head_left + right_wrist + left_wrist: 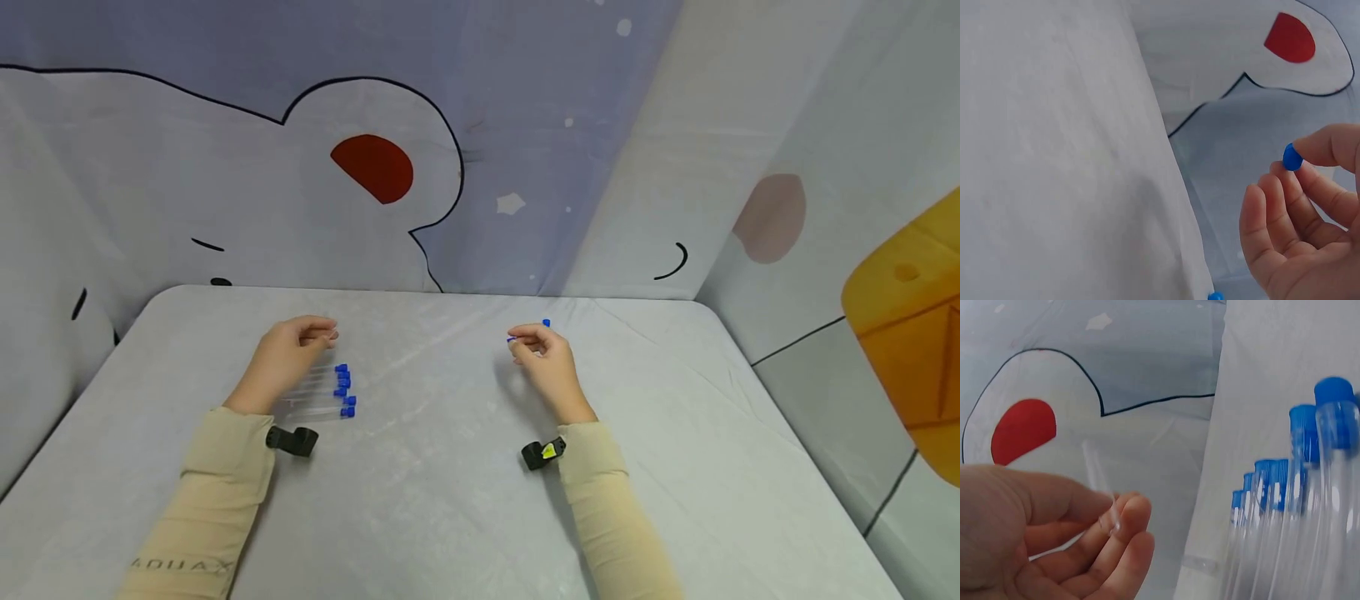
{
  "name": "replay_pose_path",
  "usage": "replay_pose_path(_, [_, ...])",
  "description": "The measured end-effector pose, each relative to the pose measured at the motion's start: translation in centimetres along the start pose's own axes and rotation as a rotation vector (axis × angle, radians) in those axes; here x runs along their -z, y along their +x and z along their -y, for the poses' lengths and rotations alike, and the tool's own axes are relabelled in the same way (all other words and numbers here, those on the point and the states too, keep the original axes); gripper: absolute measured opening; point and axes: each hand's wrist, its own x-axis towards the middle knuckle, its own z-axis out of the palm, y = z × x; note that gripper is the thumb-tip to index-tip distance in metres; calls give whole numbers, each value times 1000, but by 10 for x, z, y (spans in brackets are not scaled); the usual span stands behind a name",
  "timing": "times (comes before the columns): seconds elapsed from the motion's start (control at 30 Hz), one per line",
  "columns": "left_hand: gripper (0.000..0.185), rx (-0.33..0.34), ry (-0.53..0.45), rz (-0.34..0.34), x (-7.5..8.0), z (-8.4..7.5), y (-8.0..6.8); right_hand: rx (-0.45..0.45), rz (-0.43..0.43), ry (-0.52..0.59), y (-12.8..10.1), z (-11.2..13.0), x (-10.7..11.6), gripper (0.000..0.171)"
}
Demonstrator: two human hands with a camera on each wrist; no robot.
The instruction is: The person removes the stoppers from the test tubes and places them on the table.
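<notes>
My left hand (pixel 283 357) pinches a clear, uncapped tube (pixel 1096 469) between thumb and fingers, above the table's left side. Beside and below it lies a row of several clear tubes with blue caps (pixel 343 383), also large in the left wrist view, where the nearest tube (pixel 1337 487) stands out at the right. My right hand (pixel 551 367) holds a small blue cap (pixel 1292 157) between thumb and fingertips, raised over the right half of the table. Behind that hand sits another blue cap (pixel 546 322), partly cut off in the right wrist view.
The table (pixel 435 483) has a white cover. A printed cloth wall (pixel 510 150) rises at its back edge, and more cloth hangs on both sides. A yellow-orange shape (pixel 918 333) appears at the far right. Each wrist wears a black camera (pixel 294 442).
</notes>
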Motion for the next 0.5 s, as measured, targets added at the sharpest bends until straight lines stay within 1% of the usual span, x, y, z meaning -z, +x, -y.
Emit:
replay_pose_path(0.17, [42, 57, -30, -51, 3, 11, 2, -40, -78, 58, 4, -7, 14, 23])
replay_pose_path(0.27, [43, 78, -34, -71, 6, 18, 4, -58, -118, 70, 8, -12, 22, 22])
replay_pose_path(0.4, [42, 110, -29, -87, 8, 29, 6, -94, -161, 61, 17, -19, 32, 20])
replay_pose_path(0.5, [41, 154, -22, -98, 7, 35, 6, -142, -175, 40, 25, -24, 39, 21])
